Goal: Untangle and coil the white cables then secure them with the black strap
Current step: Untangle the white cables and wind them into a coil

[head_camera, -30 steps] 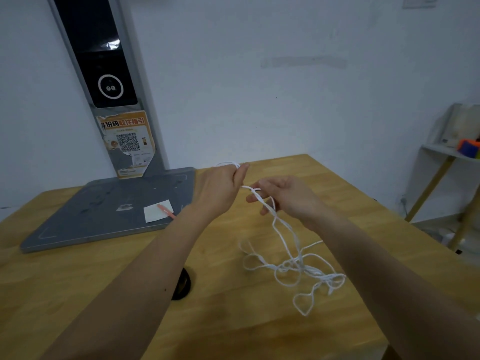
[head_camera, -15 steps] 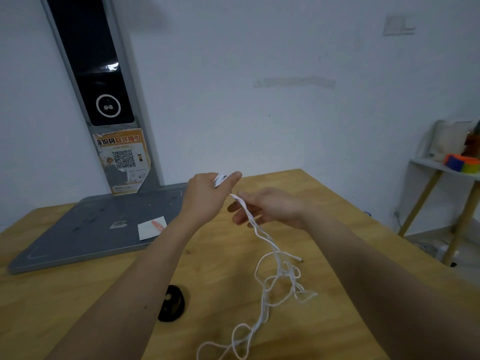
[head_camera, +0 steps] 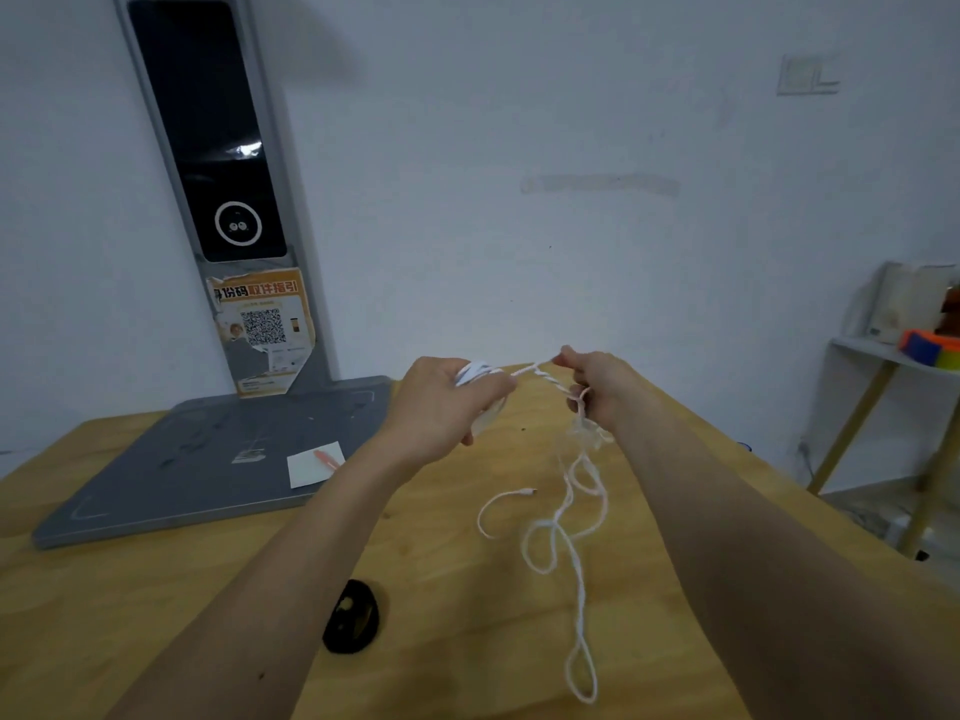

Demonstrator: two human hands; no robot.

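A: So which step is in hand?

B: Coiling, I'd judge, with untangling not finished. The left hand (head_camera: 441,407) has its fingers curled round a small bundle of wound turns, held above the wooden table (head_camera: 156,641). The right hand (head_camera: 605,389), just to its 3 o'clock, pinches the white cables (head_camera: 563,517) between thumb and fingertips, and a short twisted stretch runs taut between the two hands.

A: Where's the rest of the cable?

B: It hangs from the right hand toward 6 o'clock and trails over the tabletop in loose loops. One free end with a small plug (head_camera: 527,492) curls off toward 9 o'clock of the hanging strand.

A: And the strap?

B: The black strap (head_camera: 352,623) lies untouched on the table at about 7 o'clock from the hands, well apart from the cable.

A: What does the next move call for?

B: Probably feeding slack through the right fingers and laying another turn on the bundle, easing the crossings out as they come up so they don't snag.

A: How will the stuff handle?

B: The cables look thin, round and limp, apt to kink. The strap looks like soft dark webbing folded into a ring, and the table is smooth, pale wood
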